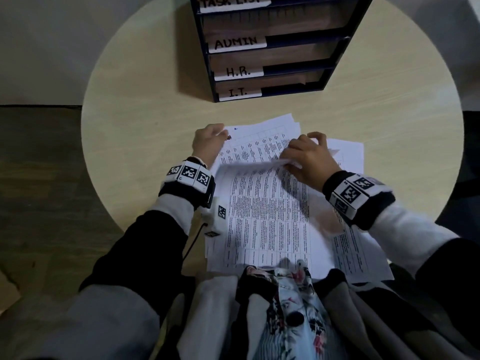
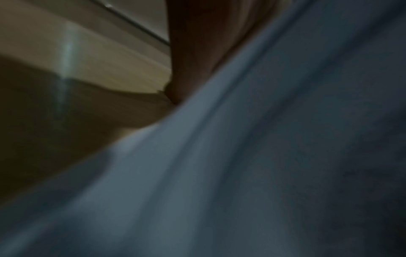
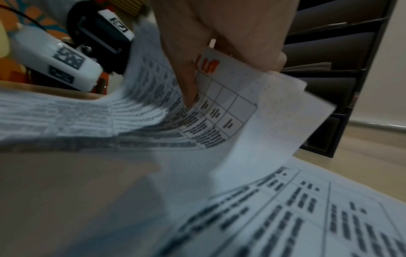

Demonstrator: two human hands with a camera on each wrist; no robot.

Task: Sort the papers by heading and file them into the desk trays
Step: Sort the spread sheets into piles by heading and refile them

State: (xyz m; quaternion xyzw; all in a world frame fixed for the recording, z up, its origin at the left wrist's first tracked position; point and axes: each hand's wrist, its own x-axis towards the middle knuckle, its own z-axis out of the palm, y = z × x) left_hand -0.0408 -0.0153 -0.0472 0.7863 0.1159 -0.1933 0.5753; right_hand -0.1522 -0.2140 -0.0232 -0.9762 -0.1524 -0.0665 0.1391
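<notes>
A loose pile of printed table sheets (image 1: 259,141) lies on the round table (image 1: 145,126) in front of the dark desk trays (image 1: 293,71) labelled TASK LIST, ADMIN, H.R. and I.T. My right hand (image 1: 293,162) pinches the far edge of the top sheet (image 1: 267,211) and lifts it into a curl. In the right wrist view the right hand (image 3: 197,69) has thumb and fingers on that sheet (image 3: 274,113), beside a red handwritten heading (image 3: 207,66). My left hand (image 1: 223,132) grips the pile's far left corner with curled fingers. The left wrist view is blurred, showing only paper (image 2: 219,173) and a finger (image 2: 191,52).
More sheets fan out to the right (image 1: 348,152) and at the near right edge (image 1: 361,253). The trays (image 3: 329,52) stand at the table's far side, some with paper inside. Bare tabletop shows left of the pile and between the pile and the trays.
</notes>
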